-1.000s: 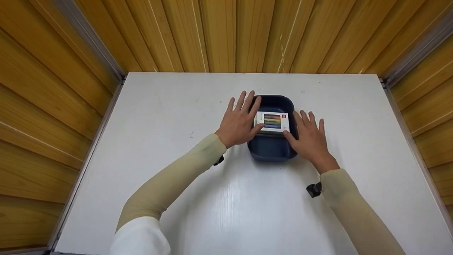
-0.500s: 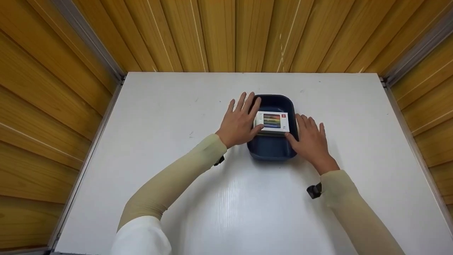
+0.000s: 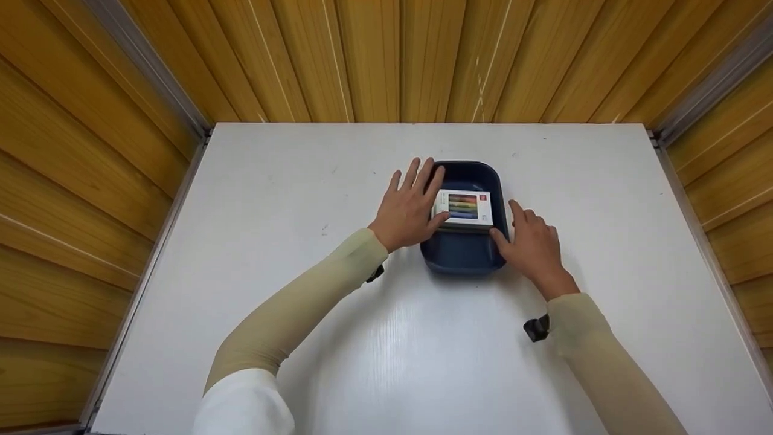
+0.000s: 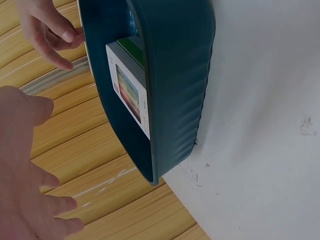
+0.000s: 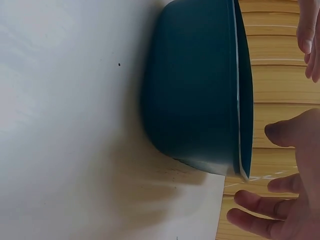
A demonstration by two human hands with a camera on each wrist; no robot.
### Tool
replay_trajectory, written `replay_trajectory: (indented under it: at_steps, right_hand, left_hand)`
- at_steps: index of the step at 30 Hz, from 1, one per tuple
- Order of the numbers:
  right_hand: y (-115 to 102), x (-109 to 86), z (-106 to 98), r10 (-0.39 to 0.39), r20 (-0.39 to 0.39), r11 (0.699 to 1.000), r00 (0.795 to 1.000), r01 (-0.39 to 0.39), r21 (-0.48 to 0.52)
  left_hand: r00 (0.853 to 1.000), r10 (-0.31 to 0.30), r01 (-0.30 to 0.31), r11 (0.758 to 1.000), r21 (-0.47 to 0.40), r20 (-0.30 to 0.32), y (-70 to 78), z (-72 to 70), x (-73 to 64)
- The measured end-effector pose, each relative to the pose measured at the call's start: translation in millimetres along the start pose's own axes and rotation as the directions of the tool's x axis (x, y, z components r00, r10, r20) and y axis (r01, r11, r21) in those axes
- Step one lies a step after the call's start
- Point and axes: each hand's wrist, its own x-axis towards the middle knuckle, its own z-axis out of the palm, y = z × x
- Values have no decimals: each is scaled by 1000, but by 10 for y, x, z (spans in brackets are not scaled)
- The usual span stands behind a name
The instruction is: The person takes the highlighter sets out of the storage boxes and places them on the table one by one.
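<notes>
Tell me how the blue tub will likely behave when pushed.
The tub is probably stiff, since its walls stand without sagging. It seems unlikely to tip, being clearly longer than it is tall. The box inside might slide toward either end, as bare tub floor shows before and beyond it.

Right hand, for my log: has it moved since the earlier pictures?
Yes: the fingers of the right hand moved slightly away from the table's back edge.
</notes>
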Motion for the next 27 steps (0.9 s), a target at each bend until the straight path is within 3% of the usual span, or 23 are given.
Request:
replay_trajectory:
  at_steps: [8, 27]
  right_hand:
    - [54, -16, 35, 12, -1, 1000, 1000, -12, 3]
    - [79, -18, 97, 65, 89, 998, 994, -67, 15]
  left_hand:
    - [1000, 8, -8, 1000, 19, 21, 21, 16, 21]
    - [996, 43, -44, 999, 6, 79, 73, 114, 70]
